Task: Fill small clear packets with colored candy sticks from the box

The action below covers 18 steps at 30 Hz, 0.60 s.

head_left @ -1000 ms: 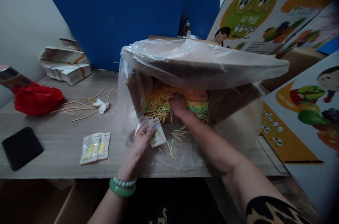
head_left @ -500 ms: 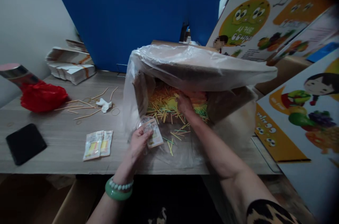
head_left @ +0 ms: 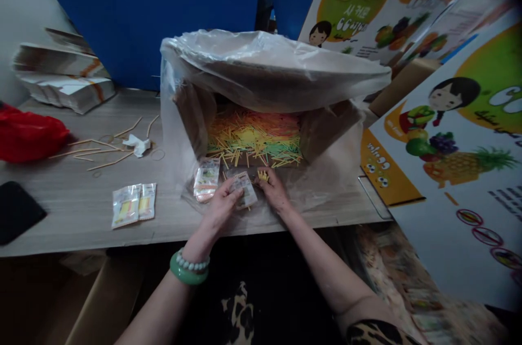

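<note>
A cardboard box [head_left: 196, 117] lined with a clear plastic bag [head_left: 269, 65] lies on its side on the wooden table [head_left: 81, 209], full of thin yellow, green and orange sticks [head_left: 255, 138]. In front of its mouth my left hand [head_left: 222, 205] pinches a small clear packet [head_left: 244, 195]. My right hand [head_left: 272, 188] is closed on a small bunch of yellow sticks [head_left: 263, 175] right next to that packet. A small pile of similar packets [head_left: 207, 177] lies just left of my hands.
Two filled packets [head_left: 134, 204] lie on the table to the left. Loose sticks, rubber bands and a scrap of paper [head_left: 136, 145] lie behind them. A red bag [head_left: 28, 136], a black phone [head_left: 16, 210], stacked paper sleeves [head_left: 65, 76] and printed cartons [head_left: 444, 111] surround the space.
My right hand has come out of the box with a bunch of sticks and now sits beside the packet in my left hand. The camera has shifted rightward and down.
</note>
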Tool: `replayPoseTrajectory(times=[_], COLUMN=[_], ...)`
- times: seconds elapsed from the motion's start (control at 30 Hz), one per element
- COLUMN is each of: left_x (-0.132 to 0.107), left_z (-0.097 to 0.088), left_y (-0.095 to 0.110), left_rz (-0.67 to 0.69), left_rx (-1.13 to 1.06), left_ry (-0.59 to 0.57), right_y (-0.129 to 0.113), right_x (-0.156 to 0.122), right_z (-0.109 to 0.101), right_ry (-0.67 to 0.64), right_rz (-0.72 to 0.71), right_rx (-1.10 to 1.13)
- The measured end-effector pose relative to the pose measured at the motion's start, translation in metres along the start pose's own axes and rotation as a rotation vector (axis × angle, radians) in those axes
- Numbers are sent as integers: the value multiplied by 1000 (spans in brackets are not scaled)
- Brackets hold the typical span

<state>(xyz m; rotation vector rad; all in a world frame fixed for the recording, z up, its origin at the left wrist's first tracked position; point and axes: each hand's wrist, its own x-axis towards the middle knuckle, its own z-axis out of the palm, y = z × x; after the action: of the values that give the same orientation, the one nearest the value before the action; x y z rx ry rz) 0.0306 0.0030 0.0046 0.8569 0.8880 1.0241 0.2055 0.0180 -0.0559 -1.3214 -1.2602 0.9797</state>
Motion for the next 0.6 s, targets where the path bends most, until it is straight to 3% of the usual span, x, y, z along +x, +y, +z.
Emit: replayPoseTrajectory(times=[0.2, 0.3, 0.43, 0.6], left_x=[-3, -2, 2, 6], left_z=[0, 1, 3, 2], left_y=[-4, -6, -5, -7], left_rz=[-180, -178, -130, -55], left_rx=[-54, -51, 20, 27], left_ry=[27, 78, 125, 87], right_y=[3, 0, -9, -14], right_x=[4, 0, -5, -7], right_z=[-2, -2, -7, -10], right_ry=[4, 10, -104, -157], right_rz=[2, -8, -33, -87], right_rx=[98, 74, -45, -169])
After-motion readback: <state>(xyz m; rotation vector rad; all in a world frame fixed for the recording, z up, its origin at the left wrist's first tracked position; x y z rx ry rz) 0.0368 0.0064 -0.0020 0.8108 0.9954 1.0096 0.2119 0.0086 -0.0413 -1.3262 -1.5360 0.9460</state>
